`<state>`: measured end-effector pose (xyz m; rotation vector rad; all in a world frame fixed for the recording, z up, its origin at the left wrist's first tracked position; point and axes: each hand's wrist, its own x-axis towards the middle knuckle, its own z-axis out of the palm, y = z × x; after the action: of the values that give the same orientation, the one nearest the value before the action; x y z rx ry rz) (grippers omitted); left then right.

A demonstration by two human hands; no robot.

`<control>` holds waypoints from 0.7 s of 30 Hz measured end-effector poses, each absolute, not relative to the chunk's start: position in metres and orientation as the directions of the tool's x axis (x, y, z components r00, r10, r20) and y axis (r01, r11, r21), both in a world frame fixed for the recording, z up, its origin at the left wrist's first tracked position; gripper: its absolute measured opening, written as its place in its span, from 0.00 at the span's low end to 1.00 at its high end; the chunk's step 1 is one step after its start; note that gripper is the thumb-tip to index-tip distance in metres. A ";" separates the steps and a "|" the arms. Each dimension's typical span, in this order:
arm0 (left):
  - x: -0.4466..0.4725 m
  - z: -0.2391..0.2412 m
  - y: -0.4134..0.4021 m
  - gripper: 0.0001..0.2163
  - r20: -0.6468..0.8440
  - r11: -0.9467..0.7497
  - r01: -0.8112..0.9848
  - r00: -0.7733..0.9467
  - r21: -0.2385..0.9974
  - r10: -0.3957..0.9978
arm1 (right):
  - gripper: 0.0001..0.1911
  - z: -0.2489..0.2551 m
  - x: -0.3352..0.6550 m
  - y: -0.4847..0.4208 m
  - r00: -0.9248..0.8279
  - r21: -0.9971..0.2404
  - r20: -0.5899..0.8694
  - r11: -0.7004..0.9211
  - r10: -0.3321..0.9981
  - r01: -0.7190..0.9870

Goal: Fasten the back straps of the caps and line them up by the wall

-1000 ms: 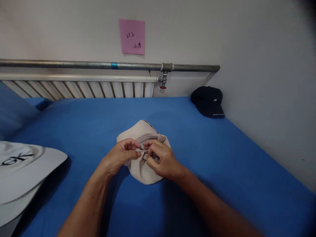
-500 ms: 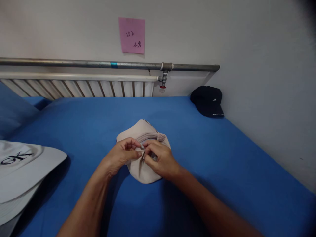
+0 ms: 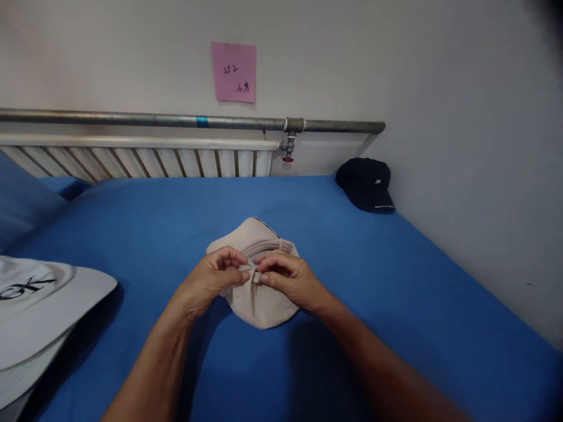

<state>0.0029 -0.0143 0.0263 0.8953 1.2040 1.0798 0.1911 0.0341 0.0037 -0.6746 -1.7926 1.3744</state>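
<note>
A beige baseball cap (image 3: 268,310) lies on the blue sheet in front of me, its brim pointing away and its inner sweatband partly showing. At the cap's back, my left hand (image 3: 215,275) is closed, thumb and fingers pinching the edge of the strap area. My right hand (image 3: 292,278) pinches the strap (image 3: 256,276) from the other side, its thumb on the short strap end. The fabric below the strap is gathered into a fold. Fingertips hide part of the strap and any buckle.
White caps (image 3: 57,310) are stacked at the left on the blue sheet (image 3: 176,205). A black cap (image 3: 365,184) sits by the wall at the back right. Behind run a radiator (image 3: 167,161), a metal pipe (image 3: 145,120) and a valve (image 3: 289,146). A pink note (image 3: 234,72) hangs above.
My right hand has shifted slightly right, its fingers straighter, and the strap end now shows beneath its thumb. My left hand keeps its pinch. The view has tilted up a little.
</note>
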 end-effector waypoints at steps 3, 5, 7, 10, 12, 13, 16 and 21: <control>0.004 0.027 -0.015 0.13 -0.244 0.243 -0.168 0.014 0.955 0.970 | 0.04 0.002 0.186 0.031 -0.531 -0.972 0.211 0.232 0.821 -0.027; 0.004 0.026 -0.015 0.13 -0.238 0.238 -0.170 0.021 0.956 0.971 | 0.06 0.001 0.182 0.030 -0.517 -0.982 0.159 0.188 0.841 0.003; 0.004 0.026 -0.016 0.14 -0.243 0.246 -0.168 0.035 0.955 0.969 | 0.07 0.002 0.180 0.029 -0.509 -0.985 0.126 0.168 0.852 0.036; 0.002 0.025 -0.015 0.13 -0.247 0.254 -0.167 0.061 0.953 0.967 | 0.08 0.003 0.181 0.031 -0.513 -0.988 0.112 0.150 0.851 0.033; 0.001 0.025 -0.015 0.13 -0.231 0.239 -0.168 0.067 0.956 0.971 | 0.11 0.005 0.184 0.033 -0.548 -0.991 0.102 0.132 0.830 0.015; 0.000 0.026 -0.015 0.12 -0.221 0.230 -0.168 0.069 0.959 0.973 | 0.12 0.005 0.186 0.034 -0.578 -0.993 0.090 0.121 0.811 0.015; -0.005 0.029 -0.017 0.11 -0.188 0.197 -0.130 0.080 0.972 0.979 | 0.08 0.007 0.191 0.035 -0.648 -0.996 0.040 0.079 0.760 0.032; -0.012 0.035 -0.021 0.09 -0.129 0.114 0.100 0.157 0.988 0.979 | 0.05 0.013 0.196 0.032 -0.639 -1.000 0.022 0.016 0.769 -0.015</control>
<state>-0.0117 -0.0211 0.0346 1.2562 1.2078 0.9551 0.1958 0.0324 0.0133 -0.7747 -1.7009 1.6851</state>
